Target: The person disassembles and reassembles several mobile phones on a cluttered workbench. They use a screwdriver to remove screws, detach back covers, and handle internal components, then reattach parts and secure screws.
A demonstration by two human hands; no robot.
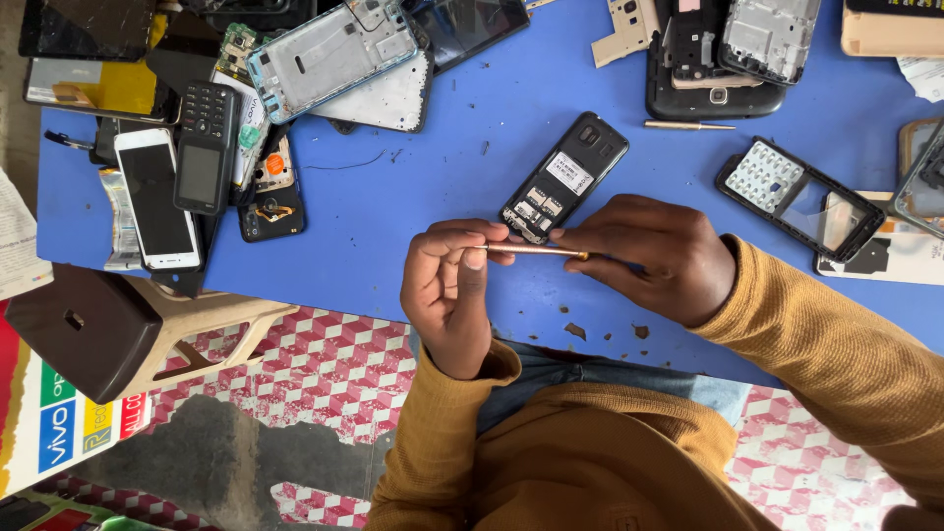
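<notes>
the right hand [644, 256] hides the open phone's [564, 177] lower end.

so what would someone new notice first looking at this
First the two hands, the left hand and right hand, pinching a thin gold-coloured rod between them at the centre. Just behind it lies an opened black keypad phone on the blue table. Then the heap of dismantled phones at the upper left, with a white smartphone among them.
</notes>
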